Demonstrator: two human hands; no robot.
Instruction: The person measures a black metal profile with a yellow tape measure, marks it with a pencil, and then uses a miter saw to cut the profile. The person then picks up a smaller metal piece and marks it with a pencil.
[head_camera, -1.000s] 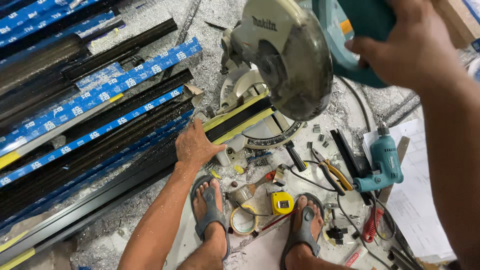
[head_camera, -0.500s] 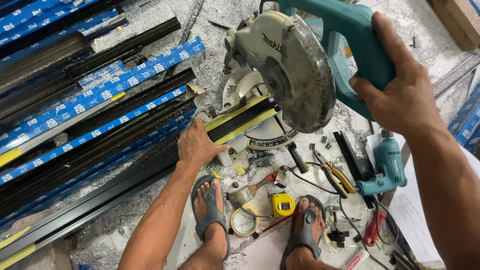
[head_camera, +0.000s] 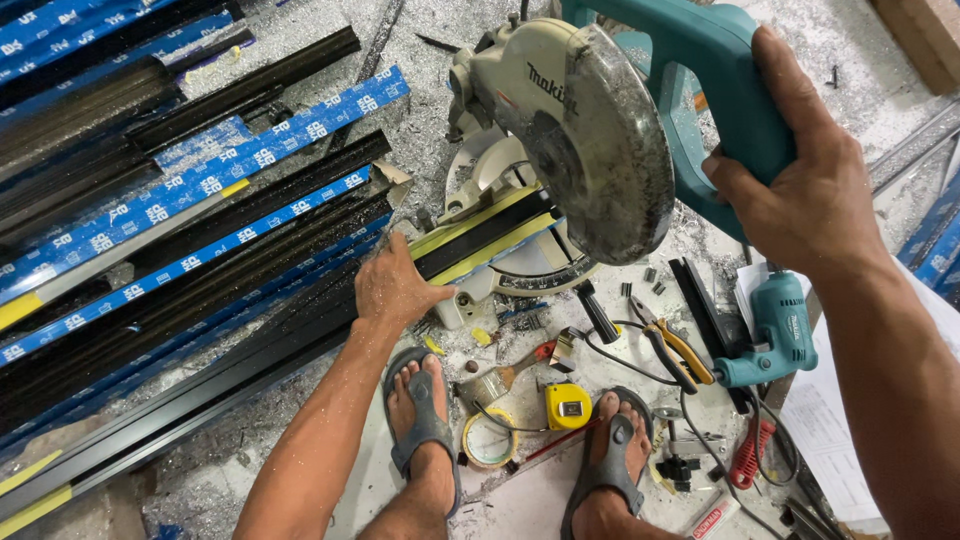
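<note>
Two hands are busy here, and I see both from above. My right hand (head_camera: 815, 190) is closed tight around the teal handle (head_camera: 715, 75) of the big chop saw (head_camera: 590, 140). The saw head is lifted up, and its round grey blade guard (head_camera: 600, 160) is dusty with little metal bits. My left hand (head_camera: 395, 285) lies flat and open, palm down, pressing on a long black metal bar (head_camera: 480, 235) with yellow edges. That bar lies across the saw's base (head_camera: 510, 255), right under the guard. My left fingers (head_camera: 385, 255) point away from me, and the thumb reaches toward the saw.

To the left of that hand, many long black bars (head_camera: 200, 290) lie side by side on the floor. Some wear blue wrap (head_camera: 190, 190) with white marks.

My two feet in grey sandals (head_camera: 425, 420) stand near the bottom of the view. Between them lie a small yellow tape measure (head_camera: 568, 407) and a roll of tape (head_camera: 488, 440). A paintbrush (head_camera: 505, 378) lies just above those. To the right, a teal hand drill (head_camera: 775, 335) rests on the floor, close below my right wrist. Pliers with yellow grips (head_camera: 680, 350) lie beside the drill. Some white paper sheets (head_camera: 830, 430) sit at the right edge. Silver shavings (head_camera: 440, 130) cover the floor all around the saw.
</note>
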